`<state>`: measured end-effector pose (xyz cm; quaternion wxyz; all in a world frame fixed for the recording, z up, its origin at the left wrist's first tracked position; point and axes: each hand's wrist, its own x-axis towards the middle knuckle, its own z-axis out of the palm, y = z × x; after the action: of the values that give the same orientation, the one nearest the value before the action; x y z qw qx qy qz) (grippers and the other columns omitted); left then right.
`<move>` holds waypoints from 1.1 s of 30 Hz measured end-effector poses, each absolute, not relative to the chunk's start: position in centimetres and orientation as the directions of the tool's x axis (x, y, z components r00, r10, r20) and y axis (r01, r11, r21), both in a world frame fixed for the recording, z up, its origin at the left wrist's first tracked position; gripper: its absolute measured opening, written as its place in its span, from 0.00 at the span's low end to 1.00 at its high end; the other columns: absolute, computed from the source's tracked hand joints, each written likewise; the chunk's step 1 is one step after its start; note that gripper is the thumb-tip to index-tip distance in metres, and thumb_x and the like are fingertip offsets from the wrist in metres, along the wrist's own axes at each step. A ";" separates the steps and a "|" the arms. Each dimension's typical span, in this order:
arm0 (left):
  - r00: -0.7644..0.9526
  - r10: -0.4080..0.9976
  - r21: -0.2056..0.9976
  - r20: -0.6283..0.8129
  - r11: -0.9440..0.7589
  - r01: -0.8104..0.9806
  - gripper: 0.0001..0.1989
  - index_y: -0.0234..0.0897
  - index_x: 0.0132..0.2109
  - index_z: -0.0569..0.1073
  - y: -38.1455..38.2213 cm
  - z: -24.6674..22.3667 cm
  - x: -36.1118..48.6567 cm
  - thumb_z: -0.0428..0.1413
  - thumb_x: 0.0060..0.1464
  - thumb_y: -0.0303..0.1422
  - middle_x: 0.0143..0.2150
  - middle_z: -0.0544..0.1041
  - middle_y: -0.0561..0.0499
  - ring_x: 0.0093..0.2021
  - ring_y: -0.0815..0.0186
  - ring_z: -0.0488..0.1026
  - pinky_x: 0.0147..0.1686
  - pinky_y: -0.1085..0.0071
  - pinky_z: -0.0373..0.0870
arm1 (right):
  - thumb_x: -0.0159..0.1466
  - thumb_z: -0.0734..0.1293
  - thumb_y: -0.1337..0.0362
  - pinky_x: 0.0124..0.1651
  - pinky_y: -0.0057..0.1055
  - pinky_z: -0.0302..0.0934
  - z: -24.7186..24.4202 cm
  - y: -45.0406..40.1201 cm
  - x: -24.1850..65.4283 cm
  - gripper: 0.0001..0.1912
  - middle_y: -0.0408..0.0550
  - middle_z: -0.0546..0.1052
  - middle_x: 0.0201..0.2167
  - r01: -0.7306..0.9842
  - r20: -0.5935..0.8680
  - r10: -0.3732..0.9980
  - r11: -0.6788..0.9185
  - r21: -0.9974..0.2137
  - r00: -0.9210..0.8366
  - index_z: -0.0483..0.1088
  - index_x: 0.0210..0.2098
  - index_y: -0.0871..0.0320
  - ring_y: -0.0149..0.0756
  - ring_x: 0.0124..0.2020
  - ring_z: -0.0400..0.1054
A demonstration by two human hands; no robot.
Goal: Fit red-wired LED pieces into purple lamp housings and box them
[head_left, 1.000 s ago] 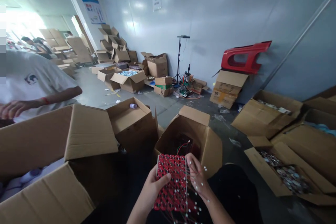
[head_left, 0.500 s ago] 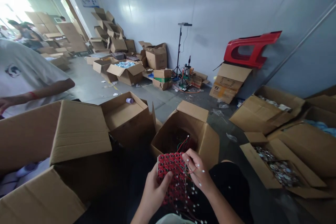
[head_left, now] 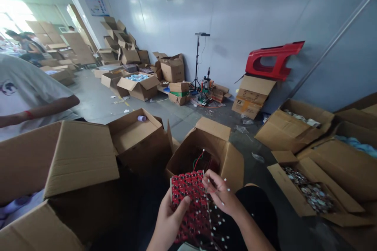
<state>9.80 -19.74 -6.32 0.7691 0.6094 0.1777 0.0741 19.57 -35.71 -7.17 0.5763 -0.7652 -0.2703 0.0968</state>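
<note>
A red panel of small round circuit boards [head_left: 187, 186], joined in rows, lies tilted in front of me. My left hand [head_left: 169, 217] grips its left side, thumb on top of the boards. My right hand [head_left: 220, 193] is closed at the panel's upper right edge. Its fingertips pinch thin wires there, though the exact grip is small and partly hidden. Thin wires with white plugs [head_left: 219, 223] trail along the right side and over my right hand. One red and green wire [head_left: 198, 159] sticks up past the top edge.
An open cardboard box [head_left: 235, 164] stands just beyond the panel. More boxes are at left [head_left: 85, 157] and right, one holding many small parts [head_left: 316, 198]. A co-worker in a white shirt [head_left: 32, 90] is at the left. A tripod stand [head_left: 196, 62] and red plastic shell [head_left: 272, 60] are by the wall.
The view has tilted up slightly and shifted. My left hand still holds the panel; the right fingers remain at its upper right edge, with the hand turned slightly.
</note>
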 end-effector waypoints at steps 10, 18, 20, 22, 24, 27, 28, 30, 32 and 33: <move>0.906 0.416 0.996 -0.073 0.078 0.045 0.24 0.36 0.44 0.77 -20.8 -5.8 9.8 0.63 0.48 0.50 0.45 0.82 0.43 0.47 0.52 0.78 0.50 0.62 0.74 | 0.70 0.53 0.45 0.30 0.31 0.49 -7.1 -35.0 18.6 0.24 0.38 0.57 0.22 0.381 0.232 0.477 -0.244 -0.892 0.848 0.50 0.23 0.52 0.31 0.25 0.52; 0.899 0.395 0.963 -0.188 0.254 0.089 0.26 0.35 0.40 0.75 -20.7 -5.5 10.1 0.67 0.41 0.50 0.43 0.83 0.42 0.43 0.54 0.79 0.45 0.64 0.75 | 0.68 0.55 0.42 0.29 0.26 0.54 -7.2 -36.5 19.6 0.25 0.36 0.59 0.21 0.307 0.122 0.605 -0.212 -0.928 0.787 0.59 0.26 0.54 0.29 0.24 0.54; 0.892 0.413 0.965 -0.183 0.249 0.083 0.26 0.35 0.40 0.76 -20.7 -5.4 10.3 0.68 0.40 0.50 0.42 0.83 0.43 0.43 0.55 0.79 0.44 0.65 0.75 | 0.68 0.57 0.42 0.31 0.26 0.55 -7.2 -36.5 19.4 0.25 0.37 0.61 0.21 0.290 0.112 0.602 -0.207 -0.934 0.791 0.59 0.25 0.54 0.30 0.25 0.56; 0.886 0.443 0.978 -0.135 0.201 0.049 0.25 0.35 0.41 0.77 -20.8 -5.6 10.3 0.67 0.42 0.50 0.40 0.83 0.44 0.42 0.55 0.79 0.44 0.66 0.75 | 0.67 0.58 0.43 0.33 0.28 0.55 -7.3 -36.2 19.2 0.25 0.37 0.61 0.22 0.276 0.115 0.570 -0.203 -0.940 0.813 0.58 0.24 0.54 0.30 0.26 0.56; 0.881 0.466 0.990 -0.081 0.141 0.017 0.23 0.35 0.42 0.77 -21.1 -5.7 10.3 0.65 0.45 0.49 0.39 0.83 0.46 0.42 0.56 0.79 0.44 0.67 0.75 | 0.66 0.59 0.42 0.33 0.29 0.54 -7.3 -35.8 19.1 0.25 0.38 0.61 0.22 0.260 0.117 0.537 -0.199 -0.945 0.836 0.56 0.23 0.54 0.31 0.26 0.55; 0.871 0.488 0.993 -0.063 0.121 0.004 0.21 0.36 0.42 0.78 -21.4 -5.7 10.2 0.65 0.47 0.47 0.39 0.83 0.46 0.41 0.57 0.79 0.44 0.68 0.75 | 0.65 0.59 0.40 0.32 0.29 0.52 -7.4 -35.5 19.4 0.27 0.38 0.61 0.21 0.209 0.088 0.516 -0.181 -0.961 0.852 0.56 0.22 0.54 0.31 0.26 0.54; 0.867 0.491 0.989 -0.081 0.147 0.009 0.21 0.36 0.42 0.79 -21.5 -5.5 10.2 0.66 0.46 0.47 0.38 0.83 0.46 0.41 0.56 0.79 0.43 0.68 0.75 | 0.64 0.60 0.38 0.31 0.28 0.52 -7.5 -35.6 19.6 0.28 0.37 0.60 0.21 0.180 0.067 0.521 -0.169 -0.969 0.851 0.57 0.22 0.54 0.30 0.25 0.54; 0.858 0.492 0.968 -0.148 0.251 0.023 0.23 0.35 0.40 0.79 -21.4 -5.2 10.2 0.69 0.41 0.47 0.36 0.83 0.46 0.40 0.56 0.80 0.42 0.67 0.76 | 0.61 0.60 0.35 0.30 0.27 0.53 -7.5 -35.8 20.2 0.29 0.37 0.61 0.20 0.109 0.017 0.538 -0.139 -0.984 0.843 0.60 0.23 0.55 0.30 0.25 0.55; 0.843 0.472 0.915 -0.258 0.401 0.056 0.24 0.36 0.39 0.78 -21.3 -4.9 10.4 0.71 0.37 0.45 0.35 0.83 0.47 0.39 0.55 0.80 0.41 0.66 0.77 | 0.59 0.59 0.31 0.29 0.27 0.55 -7.5 -35.9 20.5 0.32 0.37 0.62 0.21 0.034 -0.026 0.541 -0.101 -0.994 0.841 0.63 0.25 0.55 0.30 0.24 0.56; 0.829 0.460 0.876 -0.319 0.476 0.073 0.25 0.36 0.39 0.77 -21.1 -4.8 10.5 0.72 0.35 0.45 0.34 0.83 0.47 0.37 0.55 0.81 0.39 0.65 0.77 | 0.57 0.59 0.29 0.28 0.27 0.55 -7.6 -35.8 20.4 0.33 0.37 0.62 0.21 0.000 -0.046 0.537 -0.084 -0.996 0.842 0.63 0.25 0.55 0.30 0.23 0.56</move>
<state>10.47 -21.15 -4.83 0.8164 0.4978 0.2677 0.1183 20.43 -35.82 -7.57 0.6494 -0.7066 -0.1899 0.2070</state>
